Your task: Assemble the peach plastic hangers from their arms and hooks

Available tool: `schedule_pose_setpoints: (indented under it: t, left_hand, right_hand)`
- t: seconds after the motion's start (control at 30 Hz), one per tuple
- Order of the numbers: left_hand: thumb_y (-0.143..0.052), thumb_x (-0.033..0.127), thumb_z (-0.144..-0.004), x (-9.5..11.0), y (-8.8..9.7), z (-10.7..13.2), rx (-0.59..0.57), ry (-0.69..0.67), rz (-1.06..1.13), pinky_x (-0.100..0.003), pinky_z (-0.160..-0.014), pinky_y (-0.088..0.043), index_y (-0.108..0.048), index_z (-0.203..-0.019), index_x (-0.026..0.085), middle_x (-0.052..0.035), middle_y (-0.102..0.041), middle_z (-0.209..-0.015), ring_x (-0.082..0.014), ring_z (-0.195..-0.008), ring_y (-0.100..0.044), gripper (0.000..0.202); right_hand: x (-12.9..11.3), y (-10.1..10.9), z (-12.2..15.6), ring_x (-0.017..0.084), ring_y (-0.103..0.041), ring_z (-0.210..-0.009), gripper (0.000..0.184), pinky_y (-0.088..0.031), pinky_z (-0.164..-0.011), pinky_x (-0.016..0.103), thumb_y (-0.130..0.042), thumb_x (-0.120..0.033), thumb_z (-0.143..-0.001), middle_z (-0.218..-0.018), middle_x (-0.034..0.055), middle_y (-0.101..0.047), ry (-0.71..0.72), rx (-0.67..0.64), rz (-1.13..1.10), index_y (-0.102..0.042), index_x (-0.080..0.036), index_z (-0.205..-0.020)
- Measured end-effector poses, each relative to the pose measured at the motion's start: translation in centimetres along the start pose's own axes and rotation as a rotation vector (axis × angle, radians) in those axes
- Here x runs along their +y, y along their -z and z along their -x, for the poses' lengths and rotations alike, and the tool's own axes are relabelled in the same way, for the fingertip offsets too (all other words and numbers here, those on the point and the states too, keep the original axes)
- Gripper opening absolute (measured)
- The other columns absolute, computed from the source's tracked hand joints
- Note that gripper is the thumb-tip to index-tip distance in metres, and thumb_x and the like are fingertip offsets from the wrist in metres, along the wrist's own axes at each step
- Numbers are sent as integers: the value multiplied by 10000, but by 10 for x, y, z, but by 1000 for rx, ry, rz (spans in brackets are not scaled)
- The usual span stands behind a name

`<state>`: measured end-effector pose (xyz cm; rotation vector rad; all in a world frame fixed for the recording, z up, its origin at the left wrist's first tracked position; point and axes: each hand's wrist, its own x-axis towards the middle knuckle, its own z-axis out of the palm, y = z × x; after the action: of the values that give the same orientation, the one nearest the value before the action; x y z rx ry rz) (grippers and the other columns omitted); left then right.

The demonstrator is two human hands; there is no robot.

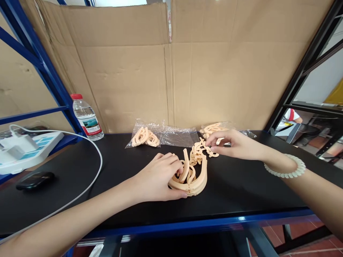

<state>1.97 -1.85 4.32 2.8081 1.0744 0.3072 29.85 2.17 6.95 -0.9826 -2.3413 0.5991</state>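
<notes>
My left hand [162,176] is closed around the left side of a U-shaped stack of curved beige pieces [199,184], its thumb at the near edge and its fingers reaching inside. A beige strip [185,166] sticks up from the middle, among thinner loops. Just behind lies a heap of small beige parts with holes [197,153]. At the right side of that heap is my right hand [227,142], fingers bent and thumb near the index finger, at a small beige piece [213,154]. The fingertips partly cover the contact there.
Clear plastic bags hold more beige pieces, one at back left [144,136] and one behind my right hand [214,129]. A water bottle [87,117], a power strip [48,146], a white cable [100,160] and a black mouse-like object [35,180] are on the left. Cardboard [128,82] walls the back.
</notes>
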Motion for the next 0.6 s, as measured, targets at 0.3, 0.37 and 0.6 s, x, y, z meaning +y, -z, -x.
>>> schedule_pose_setpoints:
  t: [0.3, 0.37, 0.6]
  left_hand:
    - [-756, 444, -714, -13, -5, 7, 26, -101, 9, -360, -861, -339, -568, -832, 199, -6, -622, -876, -205, -858, -548, 330]
    - [-739, 413, -738, -16, -8, 8, 66, -147, 22, -372, -889, -341, -575, -867, 198, -18, -627, -895, -205, -863, -552, 300]
    - [-638, 321, -862, -25, -18, 9, 205, -356, 92, -382, -914, -386, -573, -1024, 194, -58, -673, -901, -200, -850, -586, 216]
  right_hand:
    - [-3, -5, -24, 190, -578, -806, 151, -440, -725, 316, -548, -149, -890, -859, 57, -663, 225, -86, 301, -688, -185, -935]
    - [-7, -13, -37, 196, -561, -875, 152, -440, -783, 321, -565, -128, -895, -905, 64, -646, 335, -202, 319, -698, -182, -945]
    - [-17, -35, -81, 211, -538, -1027, 94, -413, -859, 308, -674, -140, -852, -1053, 81, -651, 583, -563, 355, -719, -172, -928]
